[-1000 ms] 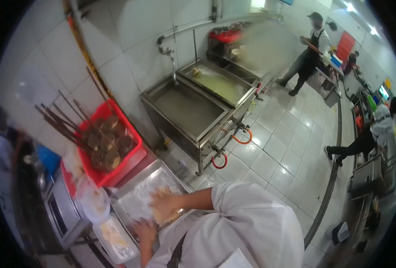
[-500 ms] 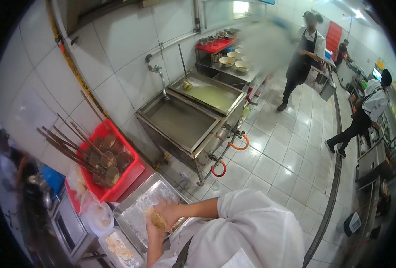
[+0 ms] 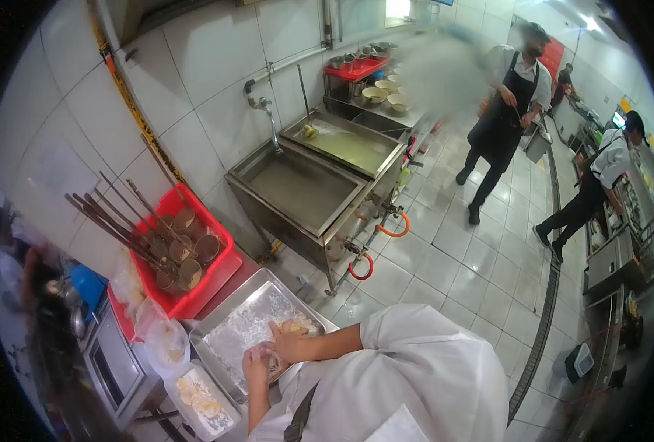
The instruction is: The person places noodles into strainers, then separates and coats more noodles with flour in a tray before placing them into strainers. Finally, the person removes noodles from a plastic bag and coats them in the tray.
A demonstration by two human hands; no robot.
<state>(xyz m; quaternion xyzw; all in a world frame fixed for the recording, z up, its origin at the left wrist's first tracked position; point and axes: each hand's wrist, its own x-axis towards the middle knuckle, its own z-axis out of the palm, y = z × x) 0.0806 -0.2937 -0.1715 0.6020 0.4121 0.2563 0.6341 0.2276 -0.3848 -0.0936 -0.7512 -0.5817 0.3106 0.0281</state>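
Both of my hands are low over a flour-dusted metal tray (image 3: 231,331). My left hand (image 3: 257,361) has its fingers curled round pale yellow noodles (image 3: 275,363) near the tray's lower edge. Just above and to the right, my right hand (image 3: 290,343) grips the same strands, its thumb and fingers partly hidden. More noodles (image 3: 308,325) lie in the tray's far right corner, beside my right hand. Beside the tray's lower left side stands a white container (image 3: 220,427) with floury, yellowish pieces in it.
A red bin (image 3: 224,267) holds several long-handled noodle strainers (image 3: 189,274). A plastic bag (image 3: 166,342) sits beside it. Ahead stands a two-basin metal cooker (image 3: 305,191). A person in a black apron (image 3: 500,118) stands beyond; another person (image 3: 599,177) works at the right counter.
The noodle clump held up between my hands has come down toward the tray, and strands now show in its far right corner. The aproned person has come closer and turned.
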